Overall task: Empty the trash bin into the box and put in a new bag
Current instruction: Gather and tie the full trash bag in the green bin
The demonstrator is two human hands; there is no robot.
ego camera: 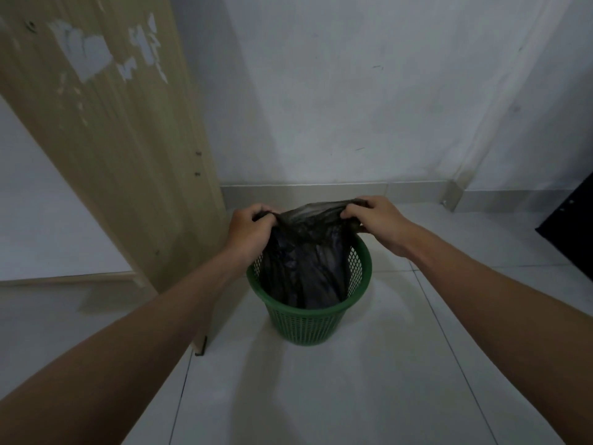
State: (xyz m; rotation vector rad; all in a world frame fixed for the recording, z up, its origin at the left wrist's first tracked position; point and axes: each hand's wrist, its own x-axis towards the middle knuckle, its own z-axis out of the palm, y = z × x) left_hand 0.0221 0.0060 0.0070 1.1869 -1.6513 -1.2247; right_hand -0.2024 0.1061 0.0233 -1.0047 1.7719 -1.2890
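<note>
Both hands, left (pixel 252 228) and right (pixel 373 218), grip the black bag (pixel 305 268) (mouth stretched); spread it evenly over the green bin (pixel 308 319) rim.

The bag (pixel 305 268) hangs inside the bin (pixel 308 319), which stands on the floor (pixel 385 364) right of the wooden panel (pixel 128 155).

Green bin (pixel 309 319), lattice-patterned wall; black bag (pixel 305 268), glossy and creased; pale grey floor tiles (pixel 369 380) with dark joints; light wood-grain panel (pixel 112 139), white peeled patches; white wall (pixel 353 91).
</note>
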